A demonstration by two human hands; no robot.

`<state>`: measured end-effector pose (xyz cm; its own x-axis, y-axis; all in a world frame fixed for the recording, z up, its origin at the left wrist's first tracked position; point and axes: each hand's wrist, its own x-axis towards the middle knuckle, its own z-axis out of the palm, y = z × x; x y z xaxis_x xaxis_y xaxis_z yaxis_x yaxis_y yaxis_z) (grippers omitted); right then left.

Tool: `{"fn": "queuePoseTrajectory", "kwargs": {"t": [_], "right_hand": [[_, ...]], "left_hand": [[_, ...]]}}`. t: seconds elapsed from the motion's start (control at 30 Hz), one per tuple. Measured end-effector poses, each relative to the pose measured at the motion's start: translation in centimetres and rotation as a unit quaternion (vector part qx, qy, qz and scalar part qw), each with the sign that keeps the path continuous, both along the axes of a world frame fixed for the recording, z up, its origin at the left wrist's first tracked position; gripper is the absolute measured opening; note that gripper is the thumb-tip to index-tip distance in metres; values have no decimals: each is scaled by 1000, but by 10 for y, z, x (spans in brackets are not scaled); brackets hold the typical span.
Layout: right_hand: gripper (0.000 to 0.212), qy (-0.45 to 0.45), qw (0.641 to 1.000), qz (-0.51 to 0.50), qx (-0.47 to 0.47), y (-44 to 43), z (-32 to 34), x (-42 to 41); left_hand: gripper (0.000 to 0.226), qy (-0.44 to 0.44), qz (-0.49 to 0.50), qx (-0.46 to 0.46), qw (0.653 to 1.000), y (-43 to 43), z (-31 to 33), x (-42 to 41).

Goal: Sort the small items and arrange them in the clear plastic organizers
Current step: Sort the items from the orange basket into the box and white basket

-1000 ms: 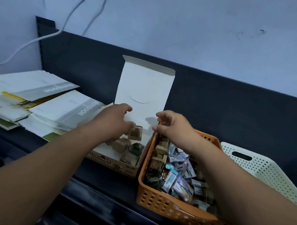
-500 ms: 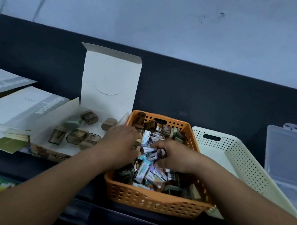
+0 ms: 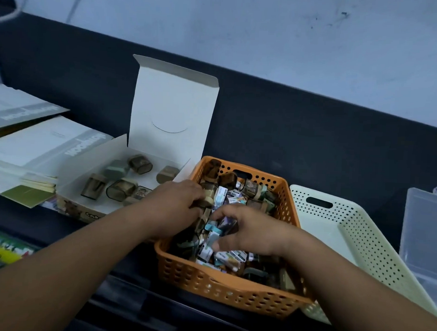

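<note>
An orange perforated basket [image 3: 222,288] in the middle holds a heap of small items [image 3: 239,191]: brownish capsule cases and tiny printed boxes. My left hand [image 3: 175,203] reaches over the basket's left rim and its fingers curl around a tan capsule case [image 3: 208,198]. My right hand [image 3: 249,229] is down in the heap, fingers curled around small printed boxes [image 3: 223,222]. Left of the basket an open white cardboard box [image 3: 174,118] with its lid upright holds several brownish capsule cases [image 3: 121,188]. A clear plastic organizer [image 3: 424,239] stands at the far right edge.
A cream perforated basket [image 3: 347,241] sits between the orange basket and the organizer. Stacked white booklets and papers [image 3: 38,147] lie at the left. A dark ledge [image 3: 289,133] and pale wall run behind. Colourful printed packs [image 3: 6,251] show at lower left.
Both hands moved from the open cardboard box to the orange basket and dug into the heap. Since half a second ago they have shifted only slightly among the items.
</note>
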<state>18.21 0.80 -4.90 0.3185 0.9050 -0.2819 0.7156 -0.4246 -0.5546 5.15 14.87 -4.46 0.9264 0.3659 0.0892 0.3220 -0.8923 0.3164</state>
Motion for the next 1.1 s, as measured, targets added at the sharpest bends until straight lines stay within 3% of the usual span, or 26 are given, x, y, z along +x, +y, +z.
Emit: {"fn": "queuePoseTrajectory", "kwargs": {"t": [0.07, 0.13, 0.2, 0.3, 0.53, 0.9, 1.0, 1.1], "right_hand": [[56, -30, 999, 23, -7, 3, -4, -4], [45, -53, 998, 26, 7, 4, -8, -6], [28, -43, 998, 15, 31, 3, -9, -4], [21, -5, 998, -10, 59, -3, -6, 2], [19, 23, 982, -107, 154, -16, 9, 14], [17, 134, 891, -265, 344, -75, 42, 54], [17, 104, 876, -317, 349, -100, 43, 76], [15, 22, 891, -348, 292, -117, 30, 90]], "left_hand": [[37, 1, -1, -7, 1000, 1, -1, 0], [36, -1, -1, -16, 1000, 1, -1, 0], [35, -5, -1, -21, 1000, 1, -2, 1], [36, -7, 4, -31, 999, 2, -3, 1], [67, 6, 36, -43, 998, 1, -3, 2], [50, 16, 43, -35, 998, -12, 9, 1], [48, 10, 45, -48, 998, -14, 9, 1], [53, 11, 50, -61, 997, -13, 6, 2]]}}
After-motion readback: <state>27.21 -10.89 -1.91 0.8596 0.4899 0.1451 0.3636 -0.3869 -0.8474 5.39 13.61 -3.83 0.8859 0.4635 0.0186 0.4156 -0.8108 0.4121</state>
